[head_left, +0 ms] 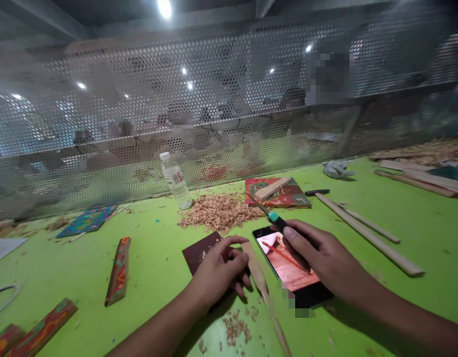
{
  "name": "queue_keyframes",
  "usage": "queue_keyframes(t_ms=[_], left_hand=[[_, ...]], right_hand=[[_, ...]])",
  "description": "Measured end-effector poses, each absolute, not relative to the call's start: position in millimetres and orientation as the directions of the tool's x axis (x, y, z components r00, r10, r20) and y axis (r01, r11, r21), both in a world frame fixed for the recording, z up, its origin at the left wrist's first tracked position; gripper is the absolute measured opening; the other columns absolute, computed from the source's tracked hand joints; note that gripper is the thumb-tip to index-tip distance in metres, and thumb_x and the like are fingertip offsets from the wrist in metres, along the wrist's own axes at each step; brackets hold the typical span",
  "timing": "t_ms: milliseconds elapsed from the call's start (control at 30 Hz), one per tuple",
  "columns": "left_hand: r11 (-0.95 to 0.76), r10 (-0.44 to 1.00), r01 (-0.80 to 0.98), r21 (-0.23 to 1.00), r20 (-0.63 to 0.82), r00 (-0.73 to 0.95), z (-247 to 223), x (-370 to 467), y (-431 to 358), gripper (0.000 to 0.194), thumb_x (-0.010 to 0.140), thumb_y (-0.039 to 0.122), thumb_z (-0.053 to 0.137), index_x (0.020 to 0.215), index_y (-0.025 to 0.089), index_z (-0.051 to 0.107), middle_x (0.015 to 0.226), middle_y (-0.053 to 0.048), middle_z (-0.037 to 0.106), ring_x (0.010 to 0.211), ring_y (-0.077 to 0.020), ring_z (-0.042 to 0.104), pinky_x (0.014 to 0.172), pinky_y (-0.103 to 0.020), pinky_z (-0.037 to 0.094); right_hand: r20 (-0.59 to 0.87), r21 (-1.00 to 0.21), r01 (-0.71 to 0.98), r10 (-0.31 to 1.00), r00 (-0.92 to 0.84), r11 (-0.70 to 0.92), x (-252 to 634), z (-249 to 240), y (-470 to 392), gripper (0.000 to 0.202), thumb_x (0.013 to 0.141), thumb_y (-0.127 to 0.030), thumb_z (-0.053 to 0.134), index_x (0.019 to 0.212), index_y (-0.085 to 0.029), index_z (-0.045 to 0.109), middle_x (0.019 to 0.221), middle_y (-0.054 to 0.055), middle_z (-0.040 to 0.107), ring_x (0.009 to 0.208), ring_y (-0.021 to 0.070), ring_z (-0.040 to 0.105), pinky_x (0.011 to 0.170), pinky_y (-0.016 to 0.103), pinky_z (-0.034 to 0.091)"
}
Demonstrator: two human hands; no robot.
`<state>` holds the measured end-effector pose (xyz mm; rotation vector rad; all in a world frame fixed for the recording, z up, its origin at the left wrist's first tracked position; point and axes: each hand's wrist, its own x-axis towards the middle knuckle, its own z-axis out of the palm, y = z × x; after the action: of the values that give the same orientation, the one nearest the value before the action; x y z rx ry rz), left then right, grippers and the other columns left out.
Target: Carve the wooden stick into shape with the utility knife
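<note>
On the green table, a long pale carved wooden piece (257,270) with a wide flat end and a thin shaft lies between my hands. My left hand (226,265) is over its wide end, fingers curled and partly apart, a fingertip touching its top edge. A dark brown sheet (195,253) lies partly under that hand. My right hand (318,255) grips a knife (276,219) with a black and teal handle, its blade pointing up and left. Beneath the right hand is a phone (288,263) showing a picture of a thin reddish stick.
Wood shavings (219,212) are heaped beside a water bottle (175,181). Behind stands a perforated metal screen (214,109). A hammer (363,228) lies at right, a grey cloth (337,169) beyond it. Painted wooden strips (118,270) lie at left; a painted board (296,193) holds a wood block.
</note>
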<state>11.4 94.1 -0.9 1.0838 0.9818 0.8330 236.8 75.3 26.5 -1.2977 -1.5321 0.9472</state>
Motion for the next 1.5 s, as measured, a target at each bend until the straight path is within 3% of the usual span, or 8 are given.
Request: queue_keyframes(t_ms=[267, 467, 567, 700, 800, 967, 1200, 1500], left_hand=[[0.356, 0.889, -0.190, 0.915, -0.269, 0.369, 6.7, 2.9, 92.1, 0.037, 0.084, 0.031, 0.078, 0.114, 0.010, 0.072, 0.075, 0.000, 0.062, 0.058, -0.0078, 0.056, 0.048, -0.017, 0.044], [0.411, 0.878, -0.217, 0.885, -0.321, 0.354, 24.3, 4.7, 82.1, 0.030, 0.088, 0.029, 0.067, 0.114, 0.015, 0.072, 0.073, -0.004, 0.066, 0.060, -0.0127, 0.062, 0.053, -0.019, 0.050], [0.418, 0.870, -0.169, 0.893, -0.340, 0.356, 32.8, 4.9, 76.0, 0.037, 0.097, 0.036, 0.058, 0.128, 0.019, 0.067, 0.058, -0.001, 0.061, 0.043, -0.0132, 0.051, 0.036, -0.019, 0.037], [0.402, 0.883, -0.121, 0.907, -0.350, 0.313, 36.9, 3.3, 69.5, 0.038, 0.102, 0.047, 0.056, 0.126, 0.020, 0.068, 0.052, 0.006, 0.047, 0.038, -0.0047, 0.028, 0.035, -0.014, 0.018], [0.398, 0.880, -0.083, 0.914, -0.354, 0.317, 36.5, 4.0, 65.1, 0.042, 0.096, 0.059, 0.065, 0.112, 0.020, 0.068, 0.065, 0.007, 0.044, 0.045, -0.0036, 0.028, 0.038, -0.014, 0.019], [0.477, 0.818, -0.051, 0.877, -0.422, 0.390, 31.5, 5.9, 58.0, 0.043, 0.084, 0.058, 0.080, 0.088, 0.024, 0.055, 0.065, 0.010, 0.040, 0.044, -0.0036, 0.026, 0.034, -0.015, 0.019], [0.587, 0.733, -0.022, 0.809, -0.520, 0.439, 22.2, 4.3, 54.0, 0.041, 0.094, 0.066, 0.058, 0.086, 0.026, 0.049, 0.058, 0.012, 0.038, 0.038, -0.0039, 0.020, 0.030, -0.014, 0.016], [0.519, 0.731, 0.037, 0.854, -0.466, 0.499, 5.4, -0.2, 59.8, 0.051, 0.085, 0.067, 0.073, 0.080, 0.028, 0.041, 0.043, 0.014, 0.041, 0.031, -0.0051, 0.025, 0.029, -0.016, 0.024]], right_hand=[[0.158, -0.927, 0.335, 0.985, -0.064, 0.170, 236.8, 30.9, 72.1, 0.050, 0.102, -0.063, 0.056, 0.121, -0.020, 0.072, 0.063, -0.004, 0.052, 0.063, 0.0202, 0.057, 0.057, 0.030, 0.044], [0.173, -0.913, 0.359, 0.981, -0.084, 0.192, 236.3, 35.1, 71.9, 0.048, 0.102, -0.063, 0.056, 0.117, -0.023, 0.076, 0.098, 0.006, 0.077, 0.087, 0.0262, 0.069, 0.070, 0.033, 0.054], [0.174, -0.909, 0.368, 0.981, -0.086, 0.193, 236.2, 35.6, 72.5, 0.047, 0.102, -0.063, 0.056, 0.118, -0.023, 0.075, 0.096, 0.005, 0.077, 0.088, 0.0262, 0.069, 0.073, 0.033, 0.053], [0.175, -0.902, 0.386, 0.981, -0.080, 0.193, 236.8, 34.7, 72.8, 0.049, 0.102, -0.065, 0.055, 0.117, -0.024, 0.075, 0.096, 0.005, 0.076, 0.089, 0.0266, 0.069, 0.074, 0.033, 0.052], [0.175, -0.899, 0.390, 0.980, -0.091, 0.197, 237.1, 33.8, 72.9, 0.049, 0.102, -0.064, 0.054, 0.117, -0.023, 0.075, 0.096, 0.005, 0.076, 0.091, 0.0271, 0.069, 0.076, 0.033, 0.052], [0.169, -0.896, 0.398, 0.980, -0.107, 0.198, 237.4, 32.8, 73.6, 0.048, 0.103, -0.063, 0.052, 0.118, -0.023, 0.074, 0.093, 0.005, 0.075, 0.089, 0.0273, 0.068, 0.074, 0.034, 0.052], [0.179, -0.875, 0.435, 0.977, -0.119, 0.213, 235.4, 32.7, 71.4, 0.047, 0.104, -0.062, 0.051, 0.117, -0.023, 0.073, 0.084, 0.003, 0.074, 0.075, 0.0241, 0.065, 0.065, 0.033, 0.049], [0.168, -0.860, 0.474, 0.982, -0.083, 0.187, 235.3, 33.4, 65.0, 0.044, 0.102, -0.062, 0.053, 0.119, -0.025, 0.068, 0.088, 0.003, 0.074, 0.077, 0.0247, 0.066, 0.064, 0.034, 0.050]])
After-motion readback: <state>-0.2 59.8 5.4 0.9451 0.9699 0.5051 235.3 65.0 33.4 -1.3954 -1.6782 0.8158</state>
